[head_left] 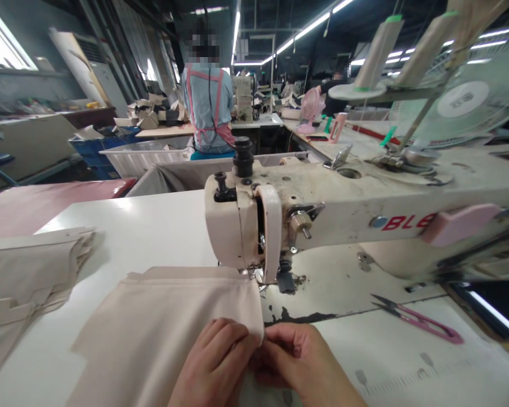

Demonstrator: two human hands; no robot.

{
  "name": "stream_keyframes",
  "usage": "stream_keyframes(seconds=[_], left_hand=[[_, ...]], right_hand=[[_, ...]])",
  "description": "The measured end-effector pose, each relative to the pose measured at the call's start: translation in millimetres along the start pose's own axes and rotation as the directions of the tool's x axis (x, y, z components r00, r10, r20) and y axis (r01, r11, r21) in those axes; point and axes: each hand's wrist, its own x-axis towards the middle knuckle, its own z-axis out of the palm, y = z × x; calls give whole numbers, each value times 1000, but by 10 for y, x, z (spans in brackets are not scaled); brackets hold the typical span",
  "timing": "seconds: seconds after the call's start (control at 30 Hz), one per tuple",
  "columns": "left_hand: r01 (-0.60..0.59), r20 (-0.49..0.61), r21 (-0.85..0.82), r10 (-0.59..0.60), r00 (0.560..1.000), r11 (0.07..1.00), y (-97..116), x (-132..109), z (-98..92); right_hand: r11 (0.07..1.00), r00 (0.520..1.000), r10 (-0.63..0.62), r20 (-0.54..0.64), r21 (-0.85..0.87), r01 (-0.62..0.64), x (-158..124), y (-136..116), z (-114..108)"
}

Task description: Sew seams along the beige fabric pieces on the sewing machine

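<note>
A beige fabric panel (165,316) lies on the white table, its upper right edge running under the needle area of the sewing machine (254,226). My left hand (220,362) is closed on the fabric's right edge, with its fingers curled over it. Close beside it, my right hand (297,356) pinches the same edge between thumb and forefinger. Both hands are just in front of the presser foot. What lies beneath my fingers is partly hidden.
Stacked beige fabric pieces (29,277) lie at the left. Pink-handled thread snips (424,322) and a phone-like dark screen (492,308) are at the right. Thread cones (379,53) stand above the machine. A person (210,102) sits ahead, beyond a white bin (144,161).
</note>
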Motion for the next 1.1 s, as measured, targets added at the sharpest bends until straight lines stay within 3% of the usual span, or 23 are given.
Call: stream_keyframes(seconds=[0.2, 0.43, 0.63, 0.87, 1.1], left_hand=[[-93, 23, 55, 92, 996, 994, 50, 86, -91], [-99, 8, 94, 98, 995, 991, 37, 59, -38], [-101, 100, 99, 91, 991, 990, 59, 60, -70], [-63, 90, 88, 55, 994, 994, 57, 87, -64], [77, 76, 19, -78, 994, 997, 59, 98, -60]], right_hand=[[997, 1000, 1, -11, -79, -2, -15, 34, -15], [986, 997, -70, -17, -156, 67, 74, 213, -79], [980, 995, -86, 46, -175, 92, -21, 19, -68], [998, 998, -42, 42, -46, 44, -70, -36, -30], [998, 995, -49, 83, 49, 45, -77, -8, -17]])
